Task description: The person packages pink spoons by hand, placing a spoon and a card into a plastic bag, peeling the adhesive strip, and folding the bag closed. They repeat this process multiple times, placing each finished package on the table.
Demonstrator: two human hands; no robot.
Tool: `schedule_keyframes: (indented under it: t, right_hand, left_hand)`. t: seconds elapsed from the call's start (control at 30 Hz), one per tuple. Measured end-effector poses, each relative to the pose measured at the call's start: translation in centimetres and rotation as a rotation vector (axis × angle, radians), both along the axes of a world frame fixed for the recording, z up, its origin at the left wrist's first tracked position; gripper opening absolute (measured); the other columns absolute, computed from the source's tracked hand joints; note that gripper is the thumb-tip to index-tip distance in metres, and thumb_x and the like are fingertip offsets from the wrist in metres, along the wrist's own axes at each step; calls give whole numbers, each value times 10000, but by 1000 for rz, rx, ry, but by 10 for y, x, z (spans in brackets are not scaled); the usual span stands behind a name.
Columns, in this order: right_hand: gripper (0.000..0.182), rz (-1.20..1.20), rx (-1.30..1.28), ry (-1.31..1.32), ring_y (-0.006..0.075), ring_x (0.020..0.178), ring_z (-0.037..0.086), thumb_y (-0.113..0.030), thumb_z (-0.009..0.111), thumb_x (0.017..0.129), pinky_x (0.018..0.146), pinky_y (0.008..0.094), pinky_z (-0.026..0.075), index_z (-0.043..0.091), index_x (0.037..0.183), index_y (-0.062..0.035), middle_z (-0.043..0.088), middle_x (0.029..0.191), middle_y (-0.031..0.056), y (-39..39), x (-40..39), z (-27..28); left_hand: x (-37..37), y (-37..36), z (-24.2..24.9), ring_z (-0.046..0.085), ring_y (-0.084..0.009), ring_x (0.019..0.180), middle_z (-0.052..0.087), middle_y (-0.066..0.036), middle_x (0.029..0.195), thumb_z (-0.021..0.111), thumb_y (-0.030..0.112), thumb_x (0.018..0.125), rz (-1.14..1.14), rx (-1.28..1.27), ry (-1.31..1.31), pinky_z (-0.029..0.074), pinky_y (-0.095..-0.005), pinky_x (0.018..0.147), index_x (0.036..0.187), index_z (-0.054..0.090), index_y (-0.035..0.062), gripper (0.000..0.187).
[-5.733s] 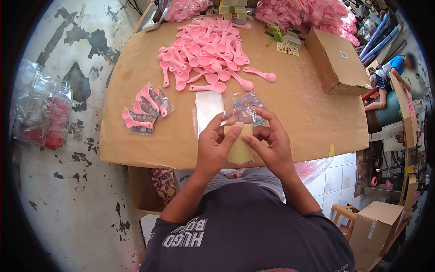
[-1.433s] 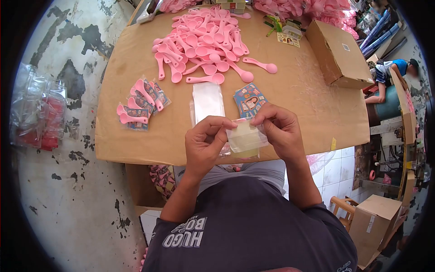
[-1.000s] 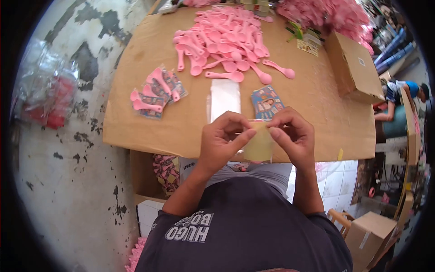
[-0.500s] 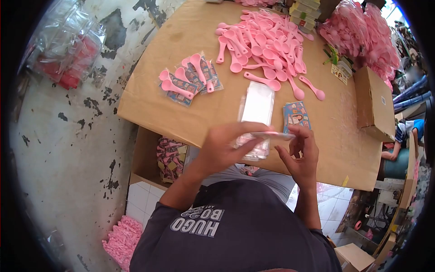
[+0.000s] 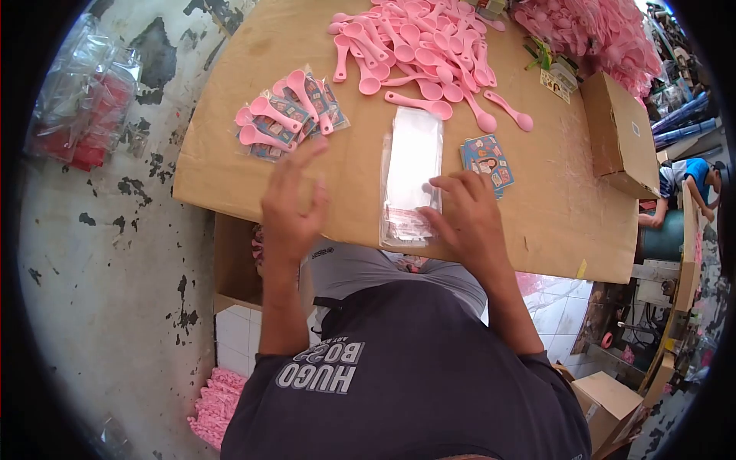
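My left hand (image 5: 295,205) is raised above the table's front edge, fingers spread and holding nothing. Just beyond its fingertips lies a cluster of pink measuring spoons (image 5: 276,113) in clear bags with blue printed cards. My right hand (image 5: 474,218) reaches over a stack of clear plastic bags (image 5: 414,157), its thumb and index finger apart at the stack's right edge. Beyond that hand sits a small pile of blue printed cards (image 5: 488,165). A large heap of loose pink spoons (image 5: 418,46) covers the far middle of the table.
A cardboard box (image 5: 621,138) stands on the table's right side, with bulging bags of pink spoons (image 5: 590,38) behind it. Under the table's left edge is an open carton (image 5: 238,264). Another person (image 5: 694,180) is at the far right. A peeling wall (image 5: 100,253) runs along the left.
My left hand has let go of the thin packet and moved left toward the bagged spoons, where one more seems to lie. My right hand has come onto the bag stack. The view has shifted.
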State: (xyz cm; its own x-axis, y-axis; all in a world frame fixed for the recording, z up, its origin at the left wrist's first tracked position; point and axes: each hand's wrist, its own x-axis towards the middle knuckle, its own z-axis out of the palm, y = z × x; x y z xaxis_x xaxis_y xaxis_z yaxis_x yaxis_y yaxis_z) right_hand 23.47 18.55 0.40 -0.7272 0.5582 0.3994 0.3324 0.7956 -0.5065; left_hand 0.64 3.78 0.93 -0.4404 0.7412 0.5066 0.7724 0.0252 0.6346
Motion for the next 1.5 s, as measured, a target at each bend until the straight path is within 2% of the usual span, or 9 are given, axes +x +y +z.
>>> schedule_keyframes:
  t: [0.1, 0.17, 0.5, 0.93, 1.13, 1.23, 1.3, 1.43, 1.5]
  right_hand:
    - [283, 26, -14, -25, 315, 973, 548, -143, 815, 801, 862, 428, 457, 672, 1024, -42, 596, 1019, 118, -1, -11, -12]
    - [264, 35, -21, -32, 310, 958, 545, -142, 812, 801, 852, 426, 456, 665, 996, -42, 589, 1002, 114, 2, -14, -19]
    - [225, 71, -34, -38, 292, 949, 546, -138, 794, 811, 845, 428, 449, 653, 967, -56, 584, 1003, 86, 2, -15, -6]
    - [91, -14, -68, 169, 301, 901, 573, -80, 741, 861, 798, 433, 455, 689, 921, -37, 617, 946, 86, 20, -5, -14]
    - [130, -46, -54, 310, 294, 902, 580, -33, 764, 828, 784, 416, 467, 700, 941, -33, 624, 951, 97, 20, 2, 6]
    - [159, 41, 32, 265, 285, 923, 590, -20, 780, 806, 801, 405, 479, 700, 942, -40, 627, 972, 86, 19, 7, 12]
    - [164, 100, 23, 234, 285, 932, 593, -24, 783, 803, 815, 404, 483, 701, 944, -46, 628, 982, 84, 11, 10, 16]
    - [178, 183, -56, 209, 294, 947, 601, -61, 799, 810, 830, 410, 502, 705, 960, -62, 628, 999, 87, 5, 20, 26]
    - [202, 101, -112, 257, 290, 955, 604, -130, 802, 846, 826, 413, 498, 703, 1008, -58, 633, 1013, 98, 12, 29, 23]
  left_hand:
    - [35, 6, -13, 686, -284, 1026, 705, -139, 1142, 624, 7, 932, -22, 8, -203, 537, -379, 883, 1260, 654, 19, 330]
    - [49, 8, -16, 675, -153, 895, 719, -102, 1015, 658, 83, 975, -16, -57, -464, 529, -294, 786, 1197, 692, -2, 240]
    - [57, 10, -22, 595, -102, 736, 664, -59, 902, 661, 84, 986, -102, -123, -442, 472, -247, 652, 1117, 716, -7, 169]
    - [68, 23, -30, 577, -81, 736, 637, -48, 932, 676, 58, 968, -132, -144, -452, 458, -219, 633, 1120, 738, 7, 172]
    - [65, 21, -30, 587, -80, 769, 593, -36, 922, 669, 144, 1002, -117, -160, -331, 458, -216, 659, 1106, 744, -4, 196]
    - [64, 26, -21, 609, -100, 797, 630, -54, 922, 669, 226, 1020, -130, -6, -508, 475, -235, 662, 1098, 727, -18, 262]
    - [65, 32, -10, 620, -85, 826, 681, -65, 1011, 593, 245, 1064, -391, -12, -911, 485, -245, 744, 1164, 697, -53, 331]
    - [61, 44, -8, 676, -136, 890, 709, -81, 1010, 595, 193, 1054, -484, -201, -1168, 540, -287, 811, 1120, 680, -23, 241]
    - [64, 46, -13, 691, -152, 920, 712, -92, 1009, 602, 172, 1045, -500, -126, -1243, 554, -297, 830, 1126, 666, -21, 219]
